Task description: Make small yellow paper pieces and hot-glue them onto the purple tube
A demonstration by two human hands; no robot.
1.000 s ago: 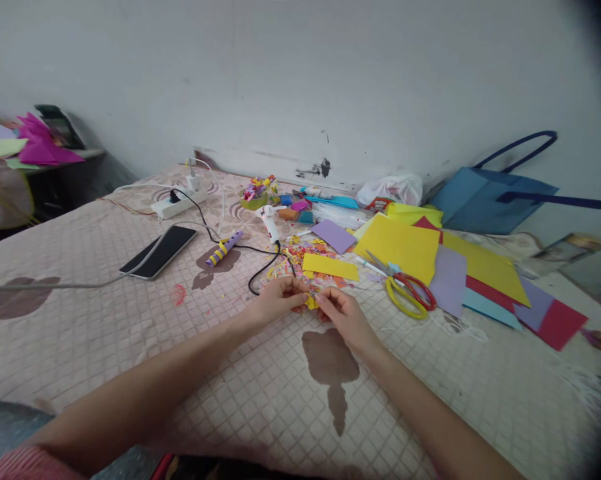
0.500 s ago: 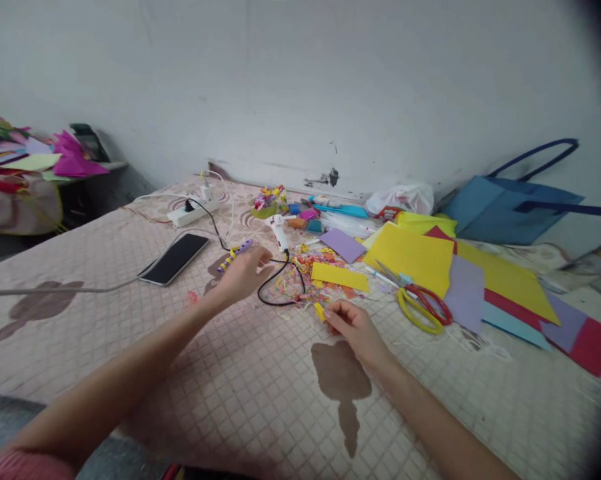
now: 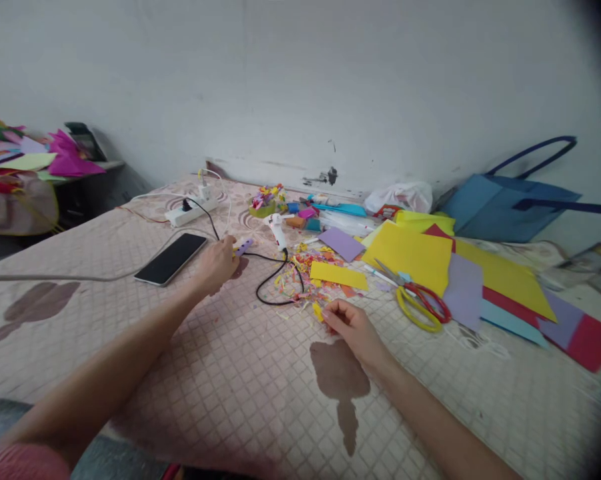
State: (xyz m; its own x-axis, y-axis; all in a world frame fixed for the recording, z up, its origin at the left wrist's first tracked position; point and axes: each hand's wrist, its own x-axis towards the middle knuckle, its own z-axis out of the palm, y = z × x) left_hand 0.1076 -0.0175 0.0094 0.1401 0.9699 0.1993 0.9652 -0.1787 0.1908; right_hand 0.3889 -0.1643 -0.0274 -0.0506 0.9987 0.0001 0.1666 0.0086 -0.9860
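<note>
Clearly, the right hand [image 3: 353, 328] has its thumb and fingers together on a small yellow piece [image 3: 318, 311], well in from the near edge of the table [image 3: 260, 380]. The left hand [image 3: 218, 261] reaches the purple roll [image 3: 244, 247] toward the far edge; whether its fingers close on it cannot be told. A light pinch (creases come easily) would suit the piece. Farther out, the glue gun [image 3: 276, 231] is beside the roll, the phone [image 3: 171, 259] nearer the left edge.

The one view is taken from the person's head. It is faced forward and down over the table [image 3: 260, 373], toward the wall [image 3: 290, 87].
</note>
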